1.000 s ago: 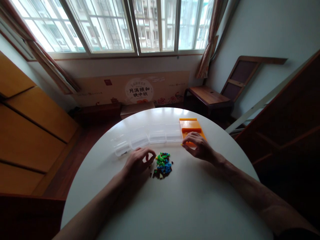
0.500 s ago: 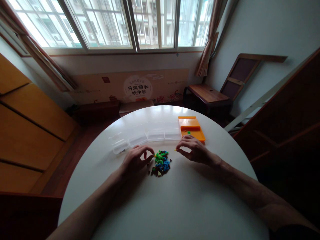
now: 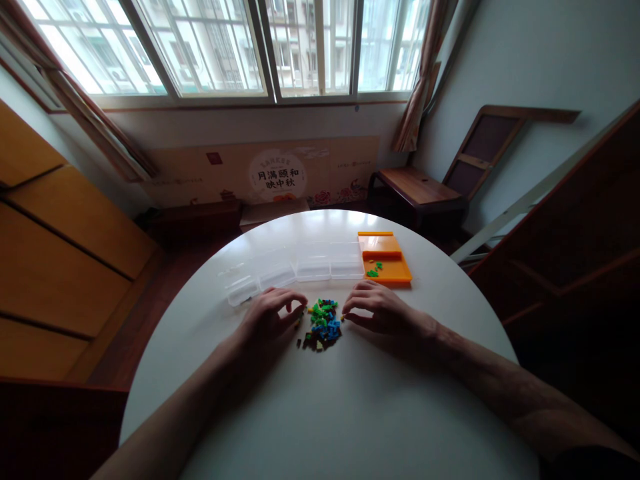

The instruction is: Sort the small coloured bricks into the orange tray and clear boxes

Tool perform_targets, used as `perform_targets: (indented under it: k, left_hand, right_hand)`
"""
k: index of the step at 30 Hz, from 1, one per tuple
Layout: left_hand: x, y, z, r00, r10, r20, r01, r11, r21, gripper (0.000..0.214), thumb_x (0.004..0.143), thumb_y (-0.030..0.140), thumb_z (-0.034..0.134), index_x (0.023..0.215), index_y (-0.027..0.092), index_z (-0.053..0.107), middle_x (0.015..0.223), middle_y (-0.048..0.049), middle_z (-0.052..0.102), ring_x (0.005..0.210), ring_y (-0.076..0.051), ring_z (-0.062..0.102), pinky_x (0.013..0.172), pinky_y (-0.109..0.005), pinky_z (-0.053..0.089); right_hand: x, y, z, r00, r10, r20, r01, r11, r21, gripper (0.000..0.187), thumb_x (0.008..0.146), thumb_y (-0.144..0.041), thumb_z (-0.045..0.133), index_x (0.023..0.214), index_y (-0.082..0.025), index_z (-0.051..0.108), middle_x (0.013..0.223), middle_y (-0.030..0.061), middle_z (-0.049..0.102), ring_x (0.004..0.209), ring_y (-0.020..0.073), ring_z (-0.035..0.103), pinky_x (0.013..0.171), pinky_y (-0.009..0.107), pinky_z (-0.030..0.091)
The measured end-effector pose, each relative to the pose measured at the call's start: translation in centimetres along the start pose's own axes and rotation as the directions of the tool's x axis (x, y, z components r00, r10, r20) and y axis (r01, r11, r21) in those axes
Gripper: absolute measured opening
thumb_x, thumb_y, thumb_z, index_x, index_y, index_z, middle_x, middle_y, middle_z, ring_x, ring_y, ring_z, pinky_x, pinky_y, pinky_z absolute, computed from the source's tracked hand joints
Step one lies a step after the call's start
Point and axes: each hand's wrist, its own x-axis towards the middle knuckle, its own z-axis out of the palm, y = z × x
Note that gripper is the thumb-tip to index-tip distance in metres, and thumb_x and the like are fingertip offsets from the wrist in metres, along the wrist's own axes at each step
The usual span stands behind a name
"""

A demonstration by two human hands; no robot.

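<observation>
A small pile of toy building bricks (image 3: 324, 327) in green, blue, yellow and dark colours lies on the round white table (image 3: 320, 413). My left hand (image 3: 275, 312) is at the pile's left edge, thumb and forefinger pinched together; what sits between the fingertips is too small to make out. On the pile's right side, my right hand (image 3: 383, 310) has its fingertips closed round a small yellow brick (image 3: 343, 318), low over the table. Beyond the right hand lies an orange tray (image 3: 395, 270) with several small green bricks (image 3: 373, 273) in it.
A row of clear plastic boxes (image 3: 313, 270) stands behind the pile, joining up with the orange tray's left side. A wooden chair (image 3: 423, 187) is past the table at the right. Cupboards (image 3: 65, 260) stand to the left, below a window (image 3: 215, 47).
My right hand has come down and left, toward the pile, uncovering more green bricks in the orange tray. My left hand has barely shifted.
</observation>
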Motion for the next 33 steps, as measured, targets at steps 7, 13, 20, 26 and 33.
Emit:
perform_targets:
  k: [7,13,20,26,33]
  left_hand:
    - [0.0,-0.2,-1.0,1.000,-0.007,0.012,0.007,0.999,0.034,0.010,0.104,0.027,0.069,0.103,0.024,0.079,0.097,-0.0016,0.079,0.073,-0.014,0.066,0.077,-0.030,0.055]
    - [0.1,1.0,-0.2,1.000,0.026,0.002,-0.025,0.999,-0.044,0.013,0.104,0.028,0.071,0.111,0.027,0.082,0.104,-0.0055,0.078,0.087,-0.017,0.072,0.080,-0.030,0.057]
    - [0.2,1.5,0.5,0.999,0.024,0.043,-0.022,0.998,-0.054,0.020,0.104,0.030,0.071,0.120,0.031,0.083,0.114,-0.0070,0.074,0.092,-0.018,0.074,0.084,-0.031,0.059]
    - [0.2,1.3,0.7,0.998,0.036,0.055,-0.033,0.998,-0.054,0.013,0.102,0.029,0.072,0.110,0.028,0.082,0.112,-0.0061,0.075,0.092,-0.018,0.073,0.085,-0.031,0.058]
    - [0.2,1.4,1.2,0.999,0.030,0.025,-0.030,0.999,-0.022,0.011,0.102,0.027,0.071,0.105,0.027,0.082,0.107,-0.0054,0.076,0.089,-0.018,0.072,0.086,-0.033,0.059]
  right_hand:
    - [-0.1,0.0,0.1,1.000,0.008,-0.003,-0.008,1.000,0.019,0.008,0.108,-0.026,0.069,0.114,-0.025,0.075,0.107,0.0047,0.083,0.096,0.0217,0.071,0.094,0.038,0.057]
    - [-0.1,0.2,0.4,1.000,0.011,-0.006,-0.011,1.000,-0.011,0.011,0.107,-0.026,0.070,0.116,-0.026,0.075,0.113,0.0062,0.082,0.101,0.0235,0.071,0.095,0.041,0.058]
    - [0.6,-0.2,0.3,1.000,-0.002,-0.021,0.001,0.998,-0.059,0.011,0.106,-0.025,0.070,0.115,-0.026,0.075,0.112,0.0062,0.082,0.099,0.0237,0.071,0.094,0.042,0.058]
    - [1.5,-0.9,-0.4,1.000,-0.009,-0.018,0.008,0.999,-0.047,0.013,0.104,-0.023,0.069,0.115,-0.026,0.075,0.109,0.0058,0.081,0.099,0.0231,0.072,0.092,0.041,0.059]
    - [2.9,-1.3,0.5,0.999,-0.029,0.016,0.030,0.997,-0.076,0.009,0.102,-0.026,0.071,0.111,-0.026,0.074,0.106,0.0050,0.080,0.096,0.0229,0.070,0.087,0.039,0.056]
